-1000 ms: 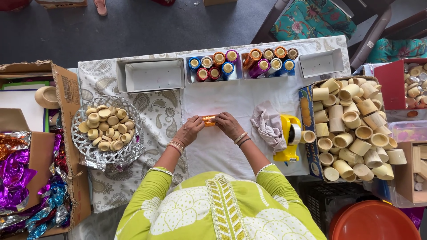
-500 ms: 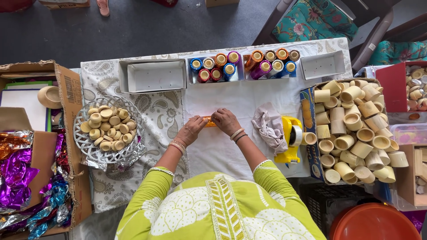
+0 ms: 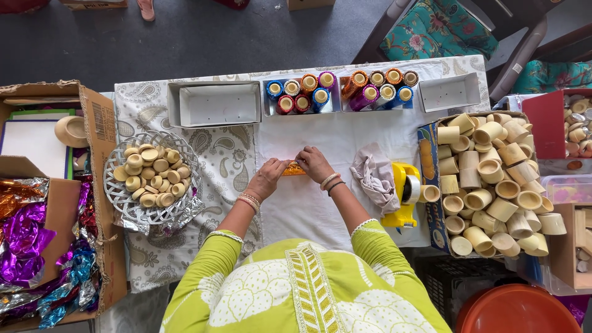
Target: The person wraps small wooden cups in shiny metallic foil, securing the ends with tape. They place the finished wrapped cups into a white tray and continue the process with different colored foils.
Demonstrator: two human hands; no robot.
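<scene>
Seen from above at a cloth-covered work table (image 3: 308, 203): my left hand (image 3: 269, 177) and my right hand (image 3: 313, 163) meet at the middle of the white cloth, both closed with fingertips pinched on the two ends of a small orange, shiny foil-wrapped piece (image 3: 294, 168) that lies flat between them. Bangles ring both my wrists, and my lime-green patterned sleeves fill the lower edge of the view.

To my left stands a silver wire basket (image 3: 117, 197) heaped with small pale round cups (image 3: 150, 174), and beyond it an open cardboard box (image 3: 98, 123) with crumpled purple, blue and orange foil sheets (image 3: 31, 240). Along the far edge sit an empty white rectangular tray (image 3: 213, 105), two rows of thread spools in bright colours (image 3: 339, 91), and a second, smaller white tray (image 3: 449, 92). To my right, just beside my forearm, lie a crumpled grey cloth (image 3: 376, 176) and a yellow tape dispenser (image 3: 402, 194), next to a carton crowded with tan cylindrical cups (image 3: 493, 179).
</scene>
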